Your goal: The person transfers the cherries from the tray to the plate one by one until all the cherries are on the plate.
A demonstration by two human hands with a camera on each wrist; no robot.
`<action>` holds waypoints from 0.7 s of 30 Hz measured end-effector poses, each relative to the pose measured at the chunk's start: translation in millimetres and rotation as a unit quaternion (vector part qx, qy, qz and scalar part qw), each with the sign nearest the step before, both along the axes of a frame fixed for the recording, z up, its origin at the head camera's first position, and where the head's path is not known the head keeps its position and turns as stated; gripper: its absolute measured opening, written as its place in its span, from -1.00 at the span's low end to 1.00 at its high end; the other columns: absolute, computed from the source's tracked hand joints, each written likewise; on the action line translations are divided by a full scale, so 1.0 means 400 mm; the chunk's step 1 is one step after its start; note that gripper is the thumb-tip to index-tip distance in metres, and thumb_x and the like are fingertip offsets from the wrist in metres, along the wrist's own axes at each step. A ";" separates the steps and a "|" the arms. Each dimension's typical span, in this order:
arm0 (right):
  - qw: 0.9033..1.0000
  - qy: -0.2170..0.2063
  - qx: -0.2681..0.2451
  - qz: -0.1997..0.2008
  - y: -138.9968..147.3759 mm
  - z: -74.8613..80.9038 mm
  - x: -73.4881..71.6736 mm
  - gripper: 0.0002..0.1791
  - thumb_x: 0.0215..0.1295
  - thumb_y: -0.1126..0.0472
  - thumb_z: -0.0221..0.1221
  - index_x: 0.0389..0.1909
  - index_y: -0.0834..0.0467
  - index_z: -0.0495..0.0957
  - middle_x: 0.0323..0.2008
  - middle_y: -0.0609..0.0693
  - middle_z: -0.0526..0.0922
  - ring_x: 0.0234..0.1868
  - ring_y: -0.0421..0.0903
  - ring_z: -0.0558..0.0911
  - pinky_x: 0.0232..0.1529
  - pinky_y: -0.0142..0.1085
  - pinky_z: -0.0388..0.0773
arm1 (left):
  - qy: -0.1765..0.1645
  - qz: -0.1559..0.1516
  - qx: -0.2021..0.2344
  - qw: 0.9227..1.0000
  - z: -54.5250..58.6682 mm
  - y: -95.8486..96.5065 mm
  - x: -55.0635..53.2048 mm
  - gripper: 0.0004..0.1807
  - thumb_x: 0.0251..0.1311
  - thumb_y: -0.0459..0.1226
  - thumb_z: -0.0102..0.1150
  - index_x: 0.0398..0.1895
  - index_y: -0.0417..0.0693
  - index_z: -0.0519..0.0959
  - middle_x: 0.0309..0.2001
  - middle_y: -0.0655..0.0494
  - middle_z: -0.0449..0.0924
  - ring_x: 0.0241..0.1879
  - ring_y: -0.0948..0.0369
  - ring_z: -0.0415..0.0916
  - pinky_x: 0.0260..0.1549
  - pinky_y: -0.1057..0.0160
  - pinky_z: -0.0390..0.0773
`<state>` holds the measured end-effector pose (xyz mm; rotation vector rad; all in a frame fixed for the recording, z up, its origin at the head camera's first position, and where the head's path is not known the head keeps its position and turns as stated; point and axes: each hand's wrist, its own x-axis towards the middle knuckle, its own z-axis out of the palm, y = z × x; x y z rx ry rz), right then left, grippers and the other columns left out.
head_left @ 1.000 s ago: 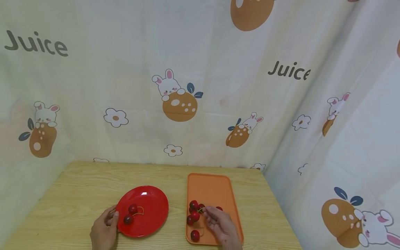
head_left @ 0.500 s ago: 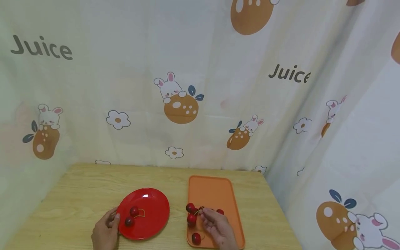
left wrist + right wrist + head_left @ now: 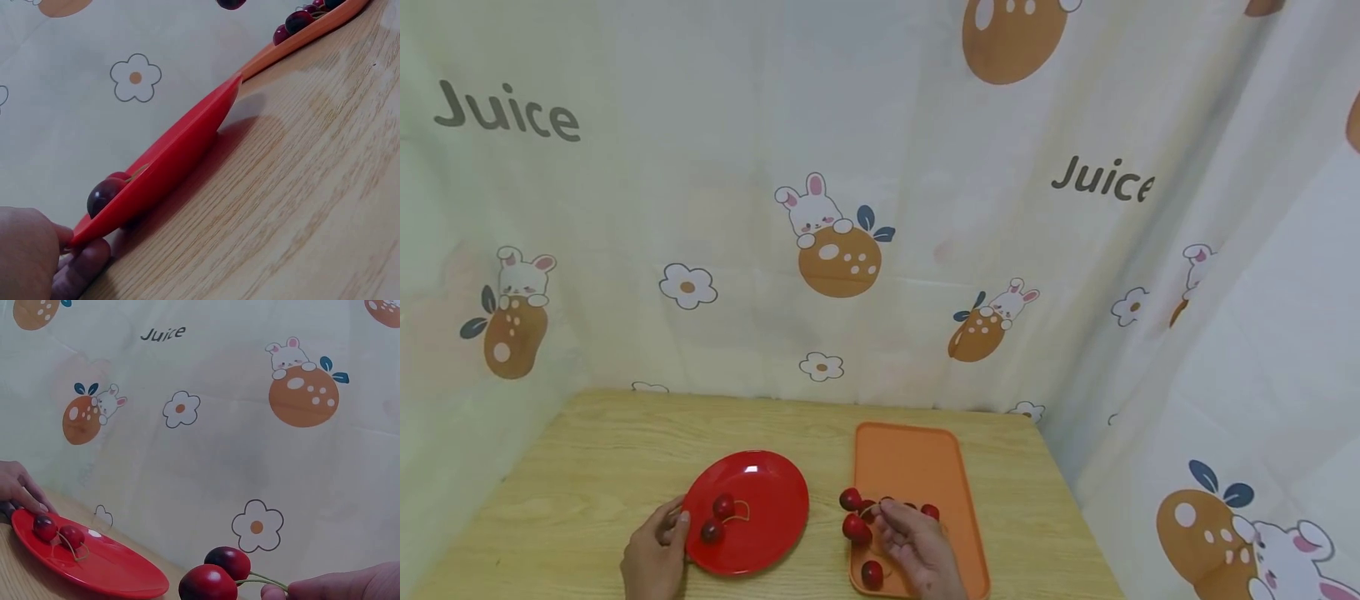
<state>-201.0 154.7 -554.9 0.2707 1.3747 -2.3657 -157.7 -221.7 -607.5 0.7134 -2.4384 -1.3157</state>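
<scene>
My left hand (image 3: 655, 550) grips the left rim of a red plate (image 3: 767, 525), thumb on top and fingers beneath, as the left wrist view shows. Two dark red cherries (image 3: 723, 506) with joined stems lie on the plate near that hand. Between thumb and fingertips my right hand (image 3: 917, 546) pinches the green stems of a pair of cherries (image 3: 209, 584). This pair hangs over the left edge of an orange tray (image 3: 910, 458). More cherries (image 3: 872, 573) lie in the tray, some of them hidden behind the right hand.
Plate and tray stand side by side on a wood-grain table (image 3: 625, 433), a strip of tabletop between them. A pale curtain (image 3: 730, 208) printed with rabbits and fruit hangs behind the table and along both sides.
My right hand has lifted the pinched pair of cherries off the others and shifted it slightly left, toward the tray's edge. The left hand keeps its hold on the plate.
</scene>
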 end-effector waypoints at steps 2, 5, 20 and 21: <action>1.000 -0.001 0.002 -0.001 -0.003 0.004 0.000 -0.85 0.59 0.26 0.26 -0.03 0.17 0.79 -0.24 -0.06 0.86 -0.21 -0.22 0.78 -0.05 -0.39 0.69 | -0.001 0.000 0.000 1.000 -0.001 0.001 -0.001 -0.58 0.61 -0.21 0.18 0.41 -0.14 0.61 0.13 -0.29 0.79 -0.30 0.24 0.70 -0.21 0.24 0.43; 1.000 -0.001 0.008 0.000 -0.007 0.011 -0.001 -0.85 0.58 0.25 0.28 -0.03 0.18 0.79 -0.22 -0.04 0.88 -0.20 -0.24 0.78 -0.07 -0.41 0.67 | -0.003 0.003 0.006 1.000 -0.002 0.003 -0.004 -0.58 0.61 -0.22 0.18 0.42 -0.14 0.60 0.13 -0.31 0.78 -0.30 0.22 0.71 -0.24 0.25 0.44; 1.000 0.016 0.018 0.020 -0.036 0.029 0.001 -0.86 0.58 0.24 0.28 -0.05 0.18 0.78 -0.21 -0.05 0.88 -0.19 -0.27 0.78 -0.08 -0.44 0.63 | 0.017 0.002 -0.004 1.000 -0.004 0.003 0.001 -0.59 0.59 -0.24 0.18 0.38 -0.18 0.63 0.09 -0.31 0.80 -0.33 0.25 0.68 -0.29 0.32 0.44; 1.000 0.014 0.020 0.019 -0.037 0.028 0.001 -0.86 0.58 0.24 0.28 -0.05 0.19 0.78 -0.21 -0.05 0.88 -0.19 -0.27 0.78 -0.08 -0.44 0.63 | 0.016 0.001 -0.001 1.000 -0.004 0.005 0.002 -0.59 0.60 -0.24 0.17 0.38 -0.18 0.63 0.09 -0.32 0.80 -0.33 0.25 0.68 -0.30 0.32 0.45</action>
